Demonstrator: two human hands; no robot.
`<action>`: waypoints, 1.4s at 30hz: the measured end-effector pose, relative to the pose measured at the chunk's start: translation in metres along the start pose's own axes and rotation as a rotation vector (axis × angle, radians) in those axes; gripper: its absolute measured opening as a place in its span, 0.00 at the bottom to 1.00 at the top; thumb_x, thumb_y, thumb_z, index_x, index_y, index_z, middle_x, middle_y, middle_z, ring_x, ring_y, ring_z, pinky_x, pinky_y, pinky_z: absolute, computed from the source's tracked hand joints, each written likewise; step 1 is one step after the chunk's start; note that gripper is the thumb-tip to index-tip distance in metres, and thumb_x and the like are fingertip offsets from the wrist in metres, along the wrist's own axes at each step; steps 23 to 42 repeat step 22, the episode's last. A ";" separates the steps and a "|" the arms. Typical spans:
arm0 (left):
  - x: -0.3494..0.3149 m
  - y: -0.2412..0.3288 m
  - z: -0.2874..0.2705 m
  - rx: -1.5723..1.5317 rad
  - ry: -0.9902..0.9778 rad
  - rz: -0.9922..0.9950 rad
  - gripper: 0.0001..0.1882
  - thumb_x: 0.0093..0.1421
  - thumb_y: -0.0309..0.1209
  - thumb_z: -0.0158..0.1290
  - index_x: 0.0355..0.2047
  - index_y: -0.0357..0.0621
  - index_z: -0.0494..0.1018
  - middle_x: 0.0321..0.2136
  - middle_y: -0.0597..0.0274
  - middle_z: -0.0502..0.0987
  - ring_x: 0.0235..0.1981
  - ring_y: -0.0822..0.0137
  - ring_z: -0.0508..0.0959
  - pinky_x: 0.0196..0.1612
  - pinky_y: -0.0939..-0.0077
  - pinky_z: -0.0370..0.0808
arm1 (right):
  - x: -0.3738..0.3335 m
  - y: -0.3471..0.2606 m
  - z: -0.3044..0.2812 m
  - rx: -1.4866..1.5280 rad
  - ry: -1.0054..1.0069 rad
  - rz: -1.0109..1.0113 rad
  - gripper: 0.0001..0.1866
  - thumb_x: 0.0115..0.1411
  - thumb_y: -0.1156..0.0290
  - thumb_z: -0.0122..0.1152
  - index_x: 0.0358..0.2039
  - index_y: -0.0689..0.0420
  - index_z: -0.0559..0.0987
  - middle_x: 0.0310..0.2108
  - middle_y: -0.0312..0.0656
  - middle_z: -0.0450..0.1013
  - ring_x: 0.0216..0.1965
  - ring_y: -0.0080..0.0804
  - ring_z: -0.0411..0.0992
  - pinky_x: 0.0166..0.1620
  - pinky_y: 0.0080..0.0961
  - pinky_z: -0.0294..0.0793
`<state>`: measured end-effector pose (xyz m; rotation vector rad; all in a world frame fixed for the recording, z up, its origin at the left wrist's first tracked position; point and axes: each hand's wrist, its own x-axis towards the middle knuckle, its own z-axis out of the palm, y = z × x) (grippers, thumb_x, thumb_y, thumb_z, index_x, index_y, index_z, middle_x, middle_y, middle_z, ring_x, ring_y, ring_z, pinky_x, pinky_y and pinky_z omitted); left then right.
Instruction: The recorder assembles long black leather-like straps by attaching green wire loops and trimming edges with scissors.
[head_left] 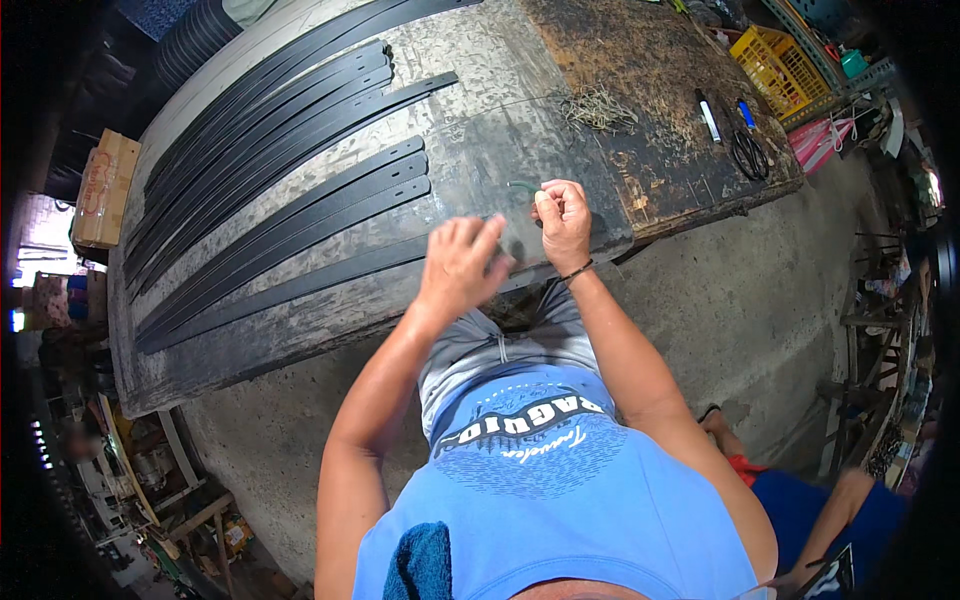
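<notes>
My left hand (pixel 462 262) is over the near end of a black strap (pixel 345 272) on the table, its thumb and fingers apart and slightly blurred. To its right, my right hand (pixel 564 222) is closed around a small tool. Only the tool's thin curved dark-green tip (pixel 522 186) shows clearly; the rest is inside the fist, so its kind is hidden. Left of my hands, several more black straps (pixel 330 195) lie side by side, with rounded ends and small slots. They look like leather belt straps.
The worktable (pixel 490 120) has a worn brown board (pixel 650 190) at right. On it lie a pile of thin scraps (pixel 600 110), a white marker (pixel 708 117), a blue marker (pixel 746 113) and black scissors (pixel 749 156). A yellow crate (pixel 778 72) stands beyond; a cardboard box (pixel 106 190) is at left. Another person's arm (pixel 838 515) shows lower right.
</notes>
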<state>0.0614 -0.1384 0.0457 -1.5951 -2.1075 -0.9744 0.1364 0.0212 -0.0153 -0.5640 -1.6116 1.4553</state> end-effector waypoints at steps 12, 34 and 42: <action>-0.003 -0.049 0.011 0.167 -0.185 -0.079 0.05 0.59 0.31 0.55 0.32 0.45 0.72 0.23 0.59 0.72 0.27 0.56 0.75 0.31 0.62 0.73 | -0.005 -0.007 -0.003 -0.150 -0.078 -0.066 0.08 0.59 0.74 0.62 0.27 0.61 0.73 0.40 0.38 0.69 0.26 0.18 0.70 0.28 0.17 0.70; 0.006 -0.062 -0.002 -0.030 -0.415 -0.144 0.14 0.59 0.32 0.56 0.45 0.47 0.71 0.35 0.55 0.80 0.38 0.56 0.80 0.38 0.65 0.76 | -0.002 -0.009 0.000 -0.183 -0.062 -0.061 0.06 0.59 0.74 0.62 0.28 0.61 0.74 0.41 0.39 0.70 0.26 0.18 0.69 0.30 0.18 0.70; 0.006 -0.062 -0.002 -0.030 -0.415 -0.144 0.14 0.59 0.32 0.56 0.45 0.47 0.71 0.35 0.55 0.80 0.38 0.56 0.80 0.38 0.65 0.76 | -0.002 -0.009 0.000 -0.183 -0.062 -0.061 0.06 0.59 0.74 0.62 0.28 0.61 0.74 0.41 0.39 0.70 0.26 0.18 0.69 0.30 0.18 0.70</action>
